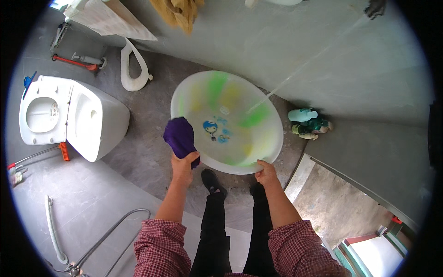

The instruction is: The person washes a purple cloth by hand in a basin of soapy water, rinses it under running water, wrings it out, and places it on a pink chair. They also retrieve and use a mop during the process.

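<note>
A large white basin (217, 161) with green and yellow patches and a blue cartoon print inside stands on the floor before me. A thin stream of water (295, 76) runs into it from the upper right. My left hand (182, 167) is closed round a bunched purple cloth (181, 138), which hangs against the basin's left rim. At the near right rim, my right hand (266, 173) grips the basin's edge between thumb and fingers.
A white toilet (99, 124) with its lid up stands at left, with a loose seat ring (133, 69) against the wall. Several bottles (303, 115) sit in the right corner, close to a doorway (337, 198). A shower hose (110, 226) is at lower left.
</note>
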Available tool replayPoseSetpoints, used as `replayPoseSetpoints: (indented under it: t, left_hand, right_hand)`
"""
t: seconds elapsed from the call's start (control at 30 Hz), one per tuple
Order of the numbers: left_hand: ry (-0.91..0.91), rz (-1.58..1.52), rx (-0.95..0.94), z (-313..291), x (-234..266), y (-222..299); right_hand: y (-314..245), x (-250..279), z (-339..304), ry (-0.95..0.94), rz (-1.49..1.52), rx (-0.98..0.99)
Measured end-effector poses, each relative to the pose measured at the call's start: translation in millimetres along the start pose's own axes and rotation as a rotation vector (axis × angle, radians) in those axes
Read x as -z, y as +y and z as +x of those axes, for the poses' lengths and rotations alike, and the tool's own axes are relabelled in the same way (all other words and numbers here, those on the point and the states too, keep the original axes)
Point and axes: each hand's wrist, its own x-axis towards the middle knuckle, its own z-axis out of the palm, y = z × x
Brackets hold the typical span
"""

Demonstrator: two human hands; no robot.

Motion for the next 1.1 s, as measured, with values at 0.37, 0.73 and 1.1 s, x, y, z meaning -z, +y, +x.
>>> replayPoseSetpoints:
  t: [0.37, 0.73, 1.1]
  left_hand:
    - [0.14, 0.21, 0.286, 34.0, 49.7, -198.9]
    - [-0.02, 0.952, 0.171, 33.5, -5.0, -206.9]
    - [-0.4, 0.16, 0.637, 23.2, -56.7, -113.7]
  right_hand:
    - [16.0, 68.5, 78.0, 0.298, -0.249, 0.312]
    - [-5.1, 37.6, 59.8, 0.168, -0.671, 0.302]
    - [-0.2, -54.9, -9.4, -0.409, -0.395, 0.242]
